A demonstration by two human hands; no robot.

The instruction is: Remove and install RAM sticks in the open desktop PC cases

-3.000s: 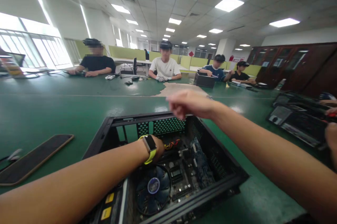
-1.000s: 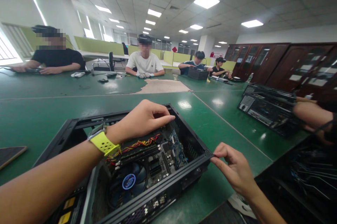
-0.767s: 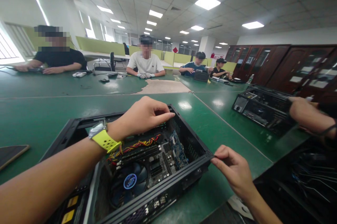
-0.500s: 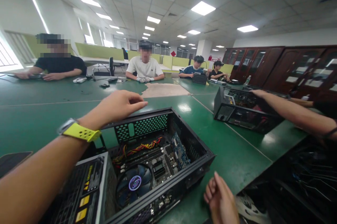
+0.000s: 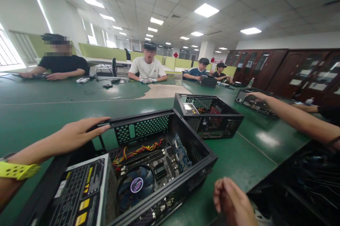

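An open black computer case (image 5: 198,180) lies before me. Inside show a power supply (image 5: 85,187) with a black and yellow label, a round cooling fan (image 5: 136,185), a motherboard (image 5: 159,171), a blue circuit board (image 5: 182,153) and twisted coloured cables (image 5: 140,149). My left hand (image 5: 79,132) rests on the case's far rim at the left, fingers stretched out and thumb apart. To the right of the case, my right hand (image 5: 232,199) hangs loosely curled, thumb against the fingers, with nothing visible in it.
Just behind my case stands a second open case (image 5: 209,120). Further right, a co-worker's hand (image 5: 257,96) touches a third case (image 5: 265,107). Several people sit along the far side of the green table (image 5: 255,151). A dark, cluttered mass (image 5: 305,183) fills the lower right.
My left hand has moved left and down onto the case rim. The second case has shifted left, close to mine. The co-worker's hand is now at another case. My right hand moved slightly right.
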